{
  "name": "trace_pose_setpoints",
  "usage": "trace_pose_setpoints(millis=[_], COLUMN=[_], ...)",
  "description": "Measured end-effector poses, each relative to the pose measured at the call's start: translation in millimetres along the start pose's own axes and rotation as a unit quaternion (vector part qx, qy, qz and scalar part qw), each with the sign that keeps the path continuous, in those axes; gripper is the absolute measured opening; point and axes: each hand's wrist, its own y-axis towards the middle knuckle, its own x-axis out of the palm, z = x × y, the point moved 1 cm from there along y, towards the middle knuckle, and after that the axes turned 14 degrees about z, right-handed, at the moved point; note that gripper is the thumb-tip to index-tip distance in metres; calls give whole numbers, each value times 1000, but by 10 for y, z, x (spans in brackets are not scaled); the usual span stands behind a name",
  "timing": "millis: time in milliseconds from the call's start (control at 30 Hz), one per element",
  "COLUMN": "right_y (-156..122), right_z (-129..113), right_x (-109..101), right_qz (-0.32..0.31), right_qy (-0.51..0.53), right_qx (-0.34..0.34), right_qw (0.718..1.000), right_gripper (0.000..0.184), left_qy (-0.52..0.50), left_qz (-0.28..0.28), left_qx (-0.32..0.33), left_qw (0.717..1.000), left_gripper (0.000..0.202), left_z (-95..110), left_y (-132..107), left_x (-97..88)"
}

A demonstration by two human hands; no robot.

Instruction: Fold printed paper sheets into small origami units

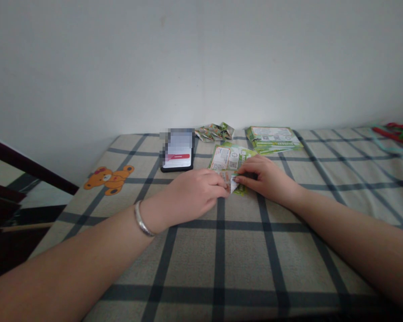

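A green-and-white printed paper sheet (221, 157) lies on the checked tablecloth, its near edge creased and partly turned up. My left hand (196, 194), with a silver bangle at the wrist, has its fingers closed at the sheet's near left corner. On the other side, my right hand (267, 178) pinches the near right part between thumb and fingers. Parts of the sheet are hidden under both hands. Just behind it rest some crumpled or folded green paper pieces (215, 132). A stack of similar printed sheets (275, 137) sits at the back, right of them.
A phone (177, 150) with a lit screen lies left of the sheet. Farther left is a flat orange bear figure (109, 179) near the table's left edge. Red and green items (398, 134) are at the far right. A white wall (201, 62) stands behind the table.
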Motion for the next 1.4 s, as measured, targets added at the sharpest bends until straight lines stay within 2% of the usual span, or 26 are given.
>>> trace_pose_setpoints(millis=[300, 567, 800, 900, 967, 1067, 1400], right_y=[12, 17, -23, -34, -37, -42, -75], right_z=[-10, -22, 5, 21, 15, -12, -67], right_x=[12, 32, -56, -101, -120, -135, -134], right_qz=[-15, -10, 22, 8, -12, -11, -11], right_qy=[-28, -45, -9, 5, -1, -23, -49], right_qx=[18, 27, 33, -15, -63, -105, -117], right_qw=[999, 999, 999, 1000, 998, 994, 992], right_gripper=[16, 17, 16, 9, 11, 16, 17], left_qy=[13, 31, 66, 68, 69, 67, 61], left_qz=[13, -4, -10, -14, -11, -9, -18], left_qx=[-48, 5, 43, 45, 46, 45, 22], left_qw=[999, 1000, 997, 997, 997, 997, 998], left_gripper=[29, 33, 32, 32, 31, 32, 32], left_z=[33, 10, 23, 24, 26, 30, 25], left_y=[13, -20, -37, -42, -43, -42, -52], left_x=[-41, 10, 24, 18, 14, 11, 16])
